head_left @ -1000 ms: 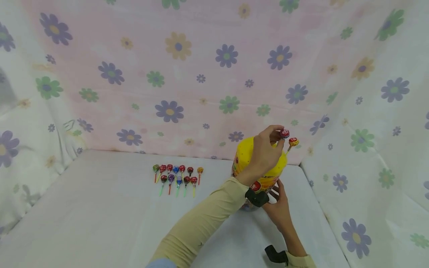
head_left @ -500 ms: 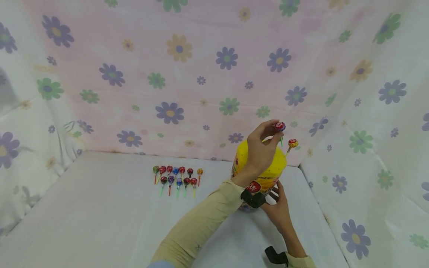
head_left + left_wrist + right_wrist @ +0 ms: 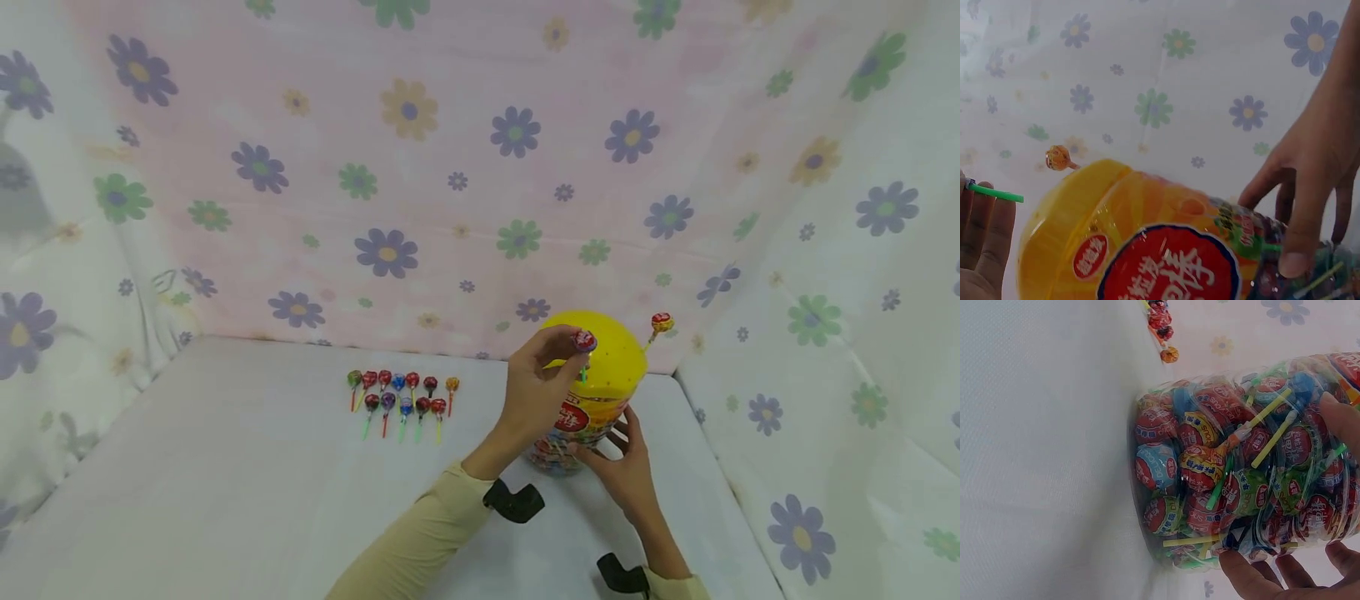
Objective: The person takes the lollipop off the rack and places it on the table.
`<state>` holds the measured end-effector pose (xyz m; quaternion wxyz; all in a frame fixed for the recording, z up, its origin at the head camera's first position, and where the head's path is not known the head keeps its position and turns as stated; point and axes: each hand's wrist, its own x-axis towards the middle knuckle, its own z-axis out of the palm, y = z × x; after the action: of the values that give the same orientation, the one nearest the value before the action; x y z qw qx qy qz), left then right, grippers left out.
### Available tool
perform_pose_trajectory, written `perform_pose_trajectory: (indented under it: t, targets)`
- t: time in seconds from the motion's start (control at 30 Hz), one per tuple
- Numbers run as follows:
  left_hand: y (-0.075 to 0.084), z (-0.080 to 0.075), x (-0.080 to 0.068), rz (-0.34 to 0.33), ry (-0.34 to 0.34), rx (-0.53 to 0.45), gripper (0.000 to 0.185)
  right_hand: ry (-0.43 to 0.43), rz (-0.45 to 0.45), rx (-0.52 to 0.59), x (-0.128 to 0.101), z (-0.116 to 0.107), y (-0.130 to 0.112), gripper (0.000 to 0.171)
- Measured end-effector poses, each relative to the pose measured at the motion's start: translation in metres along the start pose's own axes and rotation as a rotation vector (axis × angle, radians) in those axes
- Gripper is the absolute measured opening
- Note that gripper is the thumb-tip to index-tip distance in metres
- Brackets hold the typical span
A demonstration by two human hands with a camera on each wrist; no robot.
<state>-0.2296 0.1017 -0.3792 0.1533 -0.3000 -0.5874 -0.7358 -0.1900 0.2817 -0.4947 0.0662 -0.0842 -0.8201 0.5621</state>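
Note:
Between the fingertips and thumb of my left hand (image 3: 528, 392) is a lollipop (image 3: 584, 341) with a red and purple wrapper; its green stick points down in front of the jar's yellow lid (image 3: 596, 333). The left wrist view shows that green stick (image 3: 999, 193) beside the fingers. My right hand (image 3: 628, 477) holds the clear lollipop jar (image 3: 592, 417) low on its side, fingers and thumb on opposite sides. Wrapped lollipops fill the jar, as the right wrist view shows. Another lollipop (image 3: 662, 322), red and yellow, sticks up from the lid's right edge.
Left of the jar, two rows of lollipops (image 3: 387, 401) lie on the white table (image 3: 247, 467), sticks toward me. A flowered cloth (image 3: 450, 225) rises behind the table and along both sides. A black wrist mount (image 3: 513, 502) sits on each wrist.
My left hand has drawn the lollipop out from the right side of the lid, up, then left and down to the jar's front. My right hand stays on the jar.

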Motion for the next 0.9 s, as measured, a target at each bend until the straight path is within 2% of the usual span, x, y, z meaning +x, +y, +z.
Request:
perform_pose_trajectory:
  t: [0.17,0.3,0.53,0.7,0.77,0.9]
  targets:
    - [-0.009,-0.027,-0.021,-0.054,-0.002,0.034,0.027,0.016,-0.02,-0.014,0.0,0.002,0.003,0.109]
    - [-0.016,-0.057,-0.039,-0.107,0.031,0.068,0.027,0.017,-0.014,-0.018,0.001,0.003,0.004,0.11]
    - [-0.027,-0.126,-0.069,-0.211,0.187,0.152,0.028,0.02,0.002,-0.033,0.001,0.004,0.004,0.109]
    - [-0.032,-0.176,-0.093,-0.292,0.274,0.284,0.03,0.021,0.006,-0.034,-0.001,0.004,0.004,0.109]
    - [-0.037,-0.195,-0.101,-0.302,0.308,0.359,0.031,0.021,0.01,-0.04,-0.001,0.004,0.004,0.11]
    - [-0.049,-0.229,-0.111,-0.289,0.383,0.57,0.029,0.019,0.019,-0.048,-0.001,0.004,0.003,0.109]
